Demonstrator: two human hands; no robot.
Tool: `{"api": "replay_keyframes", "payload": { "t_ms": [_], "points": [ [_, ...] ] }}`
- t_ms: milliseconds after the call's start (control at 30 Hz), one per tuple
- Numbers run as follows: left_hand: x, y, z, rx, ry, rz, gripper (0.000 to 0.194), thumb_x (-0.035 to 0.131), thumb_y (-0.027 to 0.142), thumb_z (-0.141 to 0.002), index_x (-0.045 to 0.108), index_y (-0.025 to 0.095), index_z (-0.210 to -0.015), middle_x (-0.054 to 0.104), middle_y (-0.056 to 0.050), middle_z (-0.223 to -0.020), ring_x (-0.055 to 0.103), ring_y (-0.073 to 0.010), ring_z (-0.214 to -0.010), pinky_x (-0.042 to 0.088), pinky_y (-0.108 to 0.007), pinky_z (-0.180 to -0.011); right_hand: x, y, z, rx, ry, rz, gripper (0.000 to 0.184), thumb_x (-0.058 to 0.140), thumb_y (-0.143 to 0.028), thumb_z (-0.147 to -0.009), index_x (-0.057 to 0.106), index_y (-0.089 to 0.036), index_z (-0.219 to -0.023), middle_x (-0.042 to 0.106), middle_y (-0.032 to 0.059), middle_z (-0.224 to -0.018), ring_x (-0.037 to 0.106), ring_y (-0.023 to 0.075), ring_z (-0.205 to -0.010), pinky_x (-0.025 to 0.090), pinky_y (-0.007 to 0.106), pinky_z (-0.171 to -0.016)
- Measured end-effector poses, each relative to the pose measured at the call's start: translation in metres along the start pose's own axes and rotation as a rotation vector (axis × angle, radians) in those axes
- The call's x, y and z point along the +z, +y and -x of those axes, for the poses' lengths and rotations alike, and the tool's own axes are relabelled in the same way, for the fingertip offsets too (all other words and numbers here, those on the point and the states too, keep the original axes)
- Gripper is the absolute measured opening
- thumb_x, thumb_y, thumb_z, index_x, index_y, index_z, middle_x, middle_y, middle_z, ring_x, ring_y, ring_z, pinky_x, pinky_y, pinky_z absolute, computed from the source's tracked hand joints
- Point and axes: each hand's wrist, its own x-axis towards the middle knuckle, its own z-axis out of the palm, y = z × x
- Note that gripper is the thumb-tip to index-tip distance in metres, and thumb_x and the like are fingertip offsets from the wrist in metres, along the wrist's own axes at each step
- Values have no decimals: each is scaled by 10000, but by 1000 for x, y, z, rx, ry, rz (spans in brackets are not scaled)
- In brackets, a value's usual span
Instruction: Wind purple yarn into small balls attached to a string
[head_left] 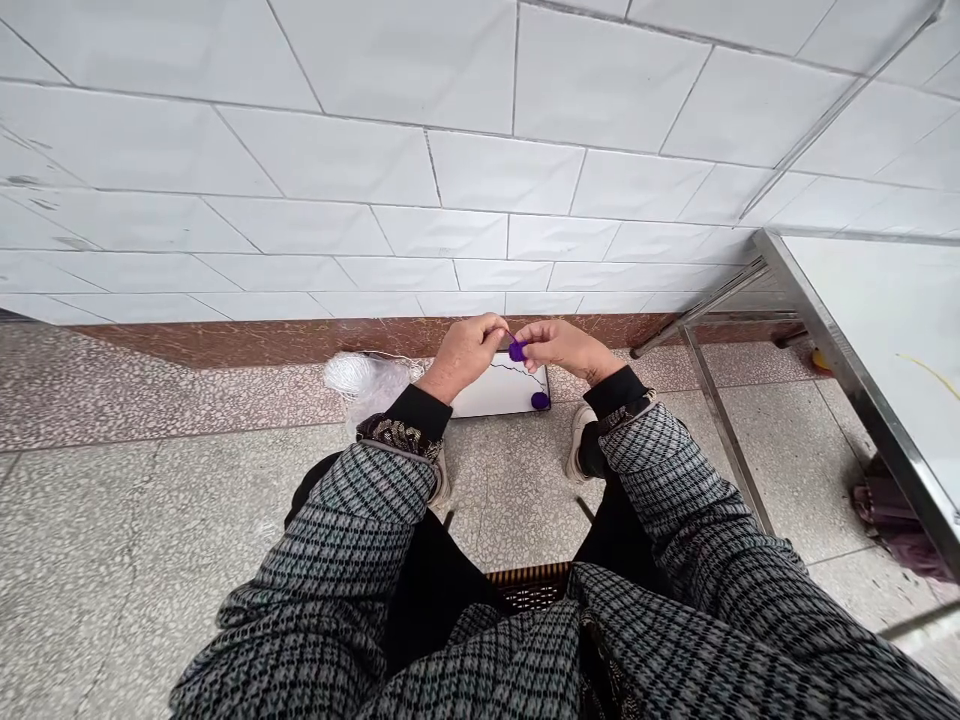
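Note:
My right hand (564,348) is closed with its fingertips on a small purple yarn piece (517,351); I cannot tell whether it is wound or crocheted. A short purple yarn strand (509,337) runs from it to my left hand (463,352), which pinches the strand between thumb and forefinger. Both hands are raised over a white, dark-edged tray or lid (487,397) on the floor. A small purple yarn ball (539,400) lies at its near right corner, and a thin dark strand crosses its white surface.
White yarn (352,375) in clear plastic lies on the floor left of the tray. The tiled wall (480,235) rises just beyond. A metal-framed table (862,400) stands at the right, with a purple cloth-like thing (896,515) under it.

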Motion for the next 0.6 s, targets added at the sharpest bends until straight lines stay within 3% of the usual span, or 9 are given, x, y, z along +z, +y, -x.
{"api": "replay_keyframes", "payload": {
  "t_ms": [167, 367, 467, 600],
  "points": [
    [12, -1, -1, -89, 86, 68, 160, 479, 164, -875, 633, 195, -902, 704, -21, -842, 620, -171, -790, 456, -273, -752, 3, 0, -3, -42, 114, -383, 147, 768, -136, -775, 654, -148, -867, 669, -6, -726, 645, 76, -648, 595, 211, -689],
    [19, 15, 7, -61, 78, -355, 222, 474, 247, -956, 633, 197, -1105, 676, -48, -711, 636, -220, -700, 406, -288, -664, 8, 7, -15, -102, 245, -676, 103, 711, -123, -849, 613, -152, -833, 680, 9, -760, 663, 71, -715, 608, 149, -728],
    [19, 19, 8, -40, 83, -421, 250, 472, 304, -970, 628, 174, -1117, 707, -76, -785, 642, -222, -719, 396, -285, -652, 10, 10, -18, -116, 300, -686, 113, 702, -110, -851, 602, -157, -828, 677, 0, -745, 662, 64, -704, 603, 137, -735],
    [18, 18, 10, 56, 82, -427, 222, 448, 272, -966, 644, 186, -910, 716, -87, -882, 646, -209, -798, 401, -279, -660, 12, 11, -21, -163, 403, -545, 115, 709, -125, -836, 602, -160, -816, 663, -7, -706, 654, 77, -670, 595, 173, -711]
  ]
}}
